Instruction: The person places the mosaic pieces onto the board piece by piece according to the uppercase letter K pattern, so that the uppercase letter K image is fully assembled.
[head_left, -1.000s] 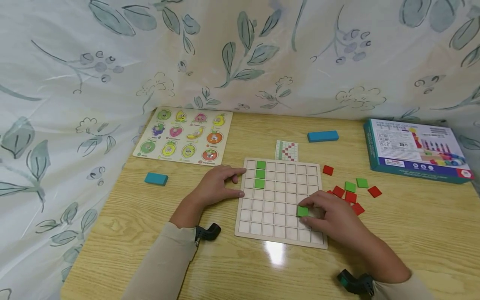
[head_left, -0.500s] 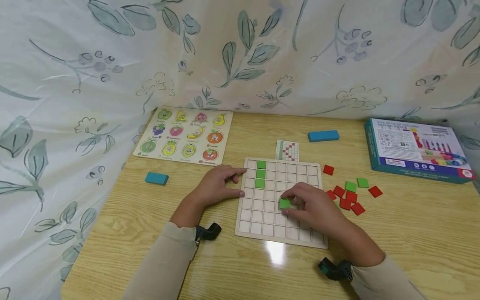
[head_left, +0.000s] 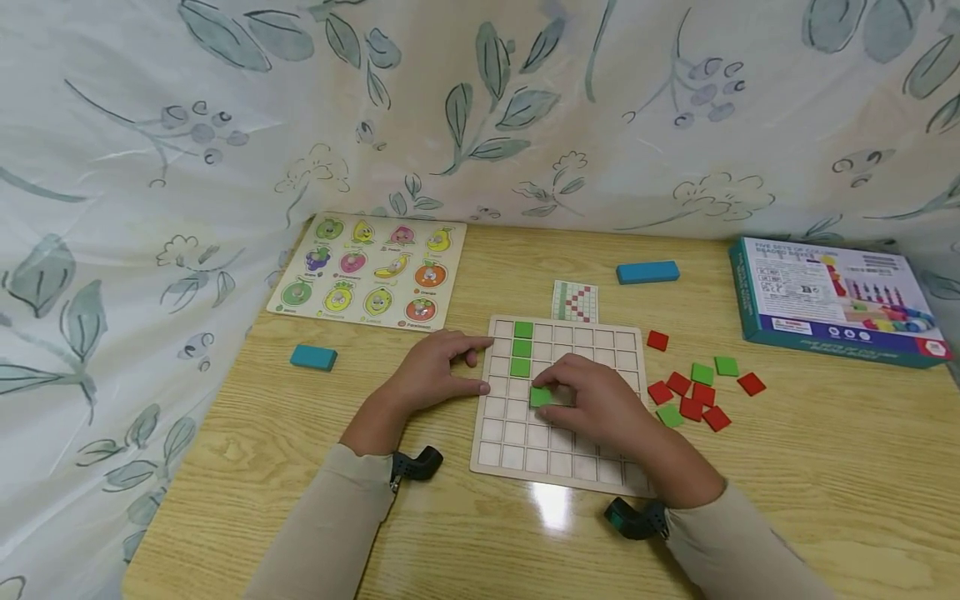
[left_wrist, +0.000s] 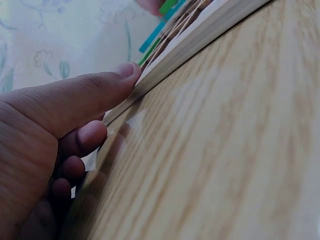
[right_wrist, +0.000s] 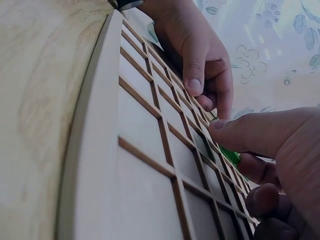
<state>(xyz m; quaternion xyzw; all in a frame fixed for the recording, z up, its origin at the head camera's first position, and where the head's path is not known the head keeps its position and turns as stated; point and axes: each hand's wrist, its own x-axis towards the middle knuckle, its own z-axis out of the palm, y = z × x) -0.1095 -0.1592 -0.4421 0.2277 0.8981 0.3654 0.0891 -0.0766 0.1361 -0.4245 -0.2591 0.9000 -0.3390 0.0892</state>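
A pale wooden grid board lies on the table, with three green square tiles stacked in a column of cells near its upper left. My right hand pinches another green square tile between thumb and index finger. That tile is over the board, just below and right of the green column. At the board's left edge rest the thumb and index fingertips of my left hand. In the left wrist view, the thumb presses against the board's side; the other fingertips show below it.
Right of the board lie loose red tiles and green tiles. A small pattern card touches its top edge. Around it are a blue block, a teal block, a fruit puzzle board and a toy box.
My right hand has carried the green tile leftward and slightly upward across the board, from its right side to near the green column. My left hand has stayed at the left edge.
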